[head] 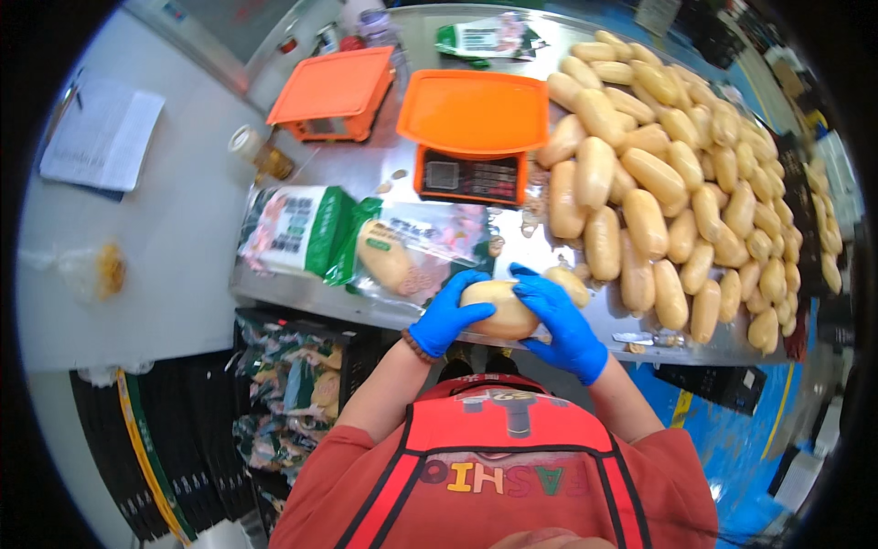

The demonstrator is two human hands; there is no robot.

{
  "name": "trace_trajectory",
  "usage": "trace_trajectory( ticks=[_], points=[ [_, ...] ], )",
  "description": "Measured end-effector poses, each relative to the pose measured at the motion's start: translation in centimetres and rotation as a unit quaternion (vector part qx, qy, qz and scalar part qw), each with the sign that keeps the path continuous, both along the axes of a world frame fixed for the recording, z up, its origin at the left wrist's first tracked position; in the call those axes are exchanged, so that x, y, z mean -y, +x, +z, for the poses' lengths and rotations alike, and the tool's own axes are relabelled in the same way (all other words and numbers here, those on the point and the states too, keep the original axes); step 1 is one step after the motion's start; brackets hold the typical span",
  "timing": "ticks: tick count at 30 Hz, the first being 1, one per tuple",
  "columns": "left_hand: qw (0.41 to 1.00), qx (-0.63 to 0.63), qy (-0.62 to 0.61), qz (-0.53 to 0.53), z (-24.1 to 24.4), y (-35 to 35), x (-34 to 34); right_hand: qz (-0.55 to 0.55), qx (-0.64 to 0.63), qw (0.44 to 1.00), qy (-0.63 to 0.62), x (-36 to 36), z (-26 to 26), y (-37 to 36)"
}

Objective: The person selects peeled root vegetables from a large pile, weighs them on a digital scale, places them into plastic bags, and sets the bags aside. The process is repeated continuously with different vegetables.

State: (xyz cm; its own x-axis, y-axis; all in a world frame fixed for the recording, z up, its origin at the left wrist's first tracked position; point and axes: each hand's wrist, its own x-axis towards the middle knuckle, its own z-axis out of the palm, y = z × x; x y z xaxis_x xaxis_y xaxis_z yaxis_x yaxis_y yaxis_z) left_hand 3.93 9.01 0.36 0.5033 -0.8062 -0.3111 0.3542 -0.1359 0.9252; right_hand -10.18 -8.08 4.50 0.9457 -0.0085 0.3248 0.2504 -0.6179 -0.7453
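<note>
Between my two blue-gloved hands is a pale, thick lotus root segment (504, 309), held near the table's front edge. My left hand (449, 316) grips its left end, with the thumb along the top. Over the right end curve the fingers of my right hand (562, 326). Another root piece (569, 285) lies just beyond my right fingers, partly covered by them. Left of the held root lies a clear printed plastic bag (439, 233) with a root (381, 257) showing in it. A stack of green-and-white printed bags (295, 226) sits farther left.
A large heap of lotus roots (645, 171) covers the right side of the metal table (384, 312). Behind the bags stand an orange scale (473, 113) and another orange scale (333, 92). A small knife (645, 338) lies at the front edge. Crates of packed bags (295, 384) stand below left.
</note>
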Motion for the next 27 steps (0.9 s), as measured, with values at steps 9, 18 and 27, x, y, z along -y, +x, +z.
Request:
trace_trajectory(
  ticks=[9,18,27],
  points=[
    [0.983,0.114,0.034,-0.143,-3.4,-5.8,3.4,-0.077,-0.21,0.882,0.414,0.3,-7.6,-7.4],
    [0.991,-0.06,0.007,-0.121,-1.5,-6.7,11.2,-0.344,0.049,0.618,0.705,4.9,-7.7,-18.7],
    [0.988,-0.076,0.072,-0.112,-2.3,-5.4,9.6,-0.408,0.248,0.479,0.737,6.0,-7.5,-24.5]
  ],
)
